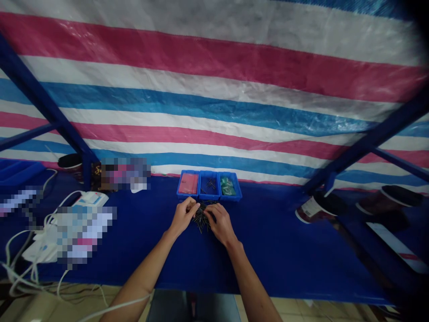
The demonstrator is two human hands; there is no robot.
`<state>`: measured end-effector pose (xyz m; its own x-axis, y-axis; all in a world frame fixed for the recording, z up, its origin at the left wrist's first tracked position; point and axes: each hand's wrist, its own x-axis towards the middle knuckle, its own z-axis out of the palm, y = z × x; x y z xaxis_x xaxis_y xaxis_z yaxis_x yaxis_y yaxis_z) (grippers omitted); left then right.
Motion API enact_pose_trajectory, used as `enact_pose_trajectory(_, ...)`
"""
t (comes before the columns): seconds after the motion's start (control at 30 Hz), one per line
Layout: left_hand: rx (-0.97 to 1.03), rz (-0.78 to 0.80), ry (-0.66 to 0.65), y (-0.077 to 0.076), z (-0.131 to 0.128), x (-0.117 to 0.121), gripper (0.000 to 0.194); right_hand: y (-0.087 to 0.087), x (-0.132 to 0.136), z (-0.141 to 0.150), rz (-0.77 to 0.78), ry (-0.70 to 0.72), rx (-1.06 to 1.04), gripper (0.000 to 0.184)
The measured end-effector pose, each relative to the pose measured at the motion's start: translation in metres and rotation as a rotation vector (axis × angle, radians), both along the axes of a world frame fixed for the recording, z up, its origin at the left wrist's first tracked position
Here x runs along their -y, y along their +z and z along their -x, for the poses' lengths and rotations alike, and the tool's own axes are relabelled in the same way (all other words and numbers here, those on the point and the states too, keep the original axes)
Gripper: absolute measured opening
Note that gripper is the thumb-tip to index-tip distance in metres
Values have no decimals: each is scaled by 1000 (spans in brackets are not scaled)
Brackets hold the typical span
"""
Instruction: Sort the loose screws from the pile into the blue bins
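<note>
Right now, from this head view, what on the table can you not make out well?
Head view:
- Anything held by the left hand or right hand: their fingers cover it.
- The exact kind of the dark thin pieces: too small.
- The contents of the blue tray: too small.
- The objects under the pixelated patch: blurred out.

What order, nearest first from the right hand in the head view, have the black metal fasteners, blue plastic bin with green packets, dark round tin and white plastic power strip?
From the right hand:
1. Black metal fasteners: under it, touching.
2. Blue plastic bin with green packets: just ahead.
3. Dark round tin: right.
4. White plastic power strip: far left.
</note>
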<state>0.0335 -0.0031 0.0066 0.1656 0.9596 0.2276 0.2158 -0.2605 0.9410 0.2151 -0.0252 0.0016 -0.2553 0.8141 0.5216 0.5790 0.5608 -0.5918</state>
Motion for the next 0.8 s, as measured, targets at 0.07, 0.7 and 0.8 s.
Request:
enact_pose_trajectory(0.07,-4,2,-18,-1,0,0,33,-1,1,-2,1,-16,-22,17)
enact_pose_trajectory(0.7,-95,-51,-8,0,1,-1,37,-3,4,3,12,-24,-33,16)
enact_pose_trajectory(0.8,-97,-48,-21,0,1,-1,37,-5,3,3,21,-9,-17,21)
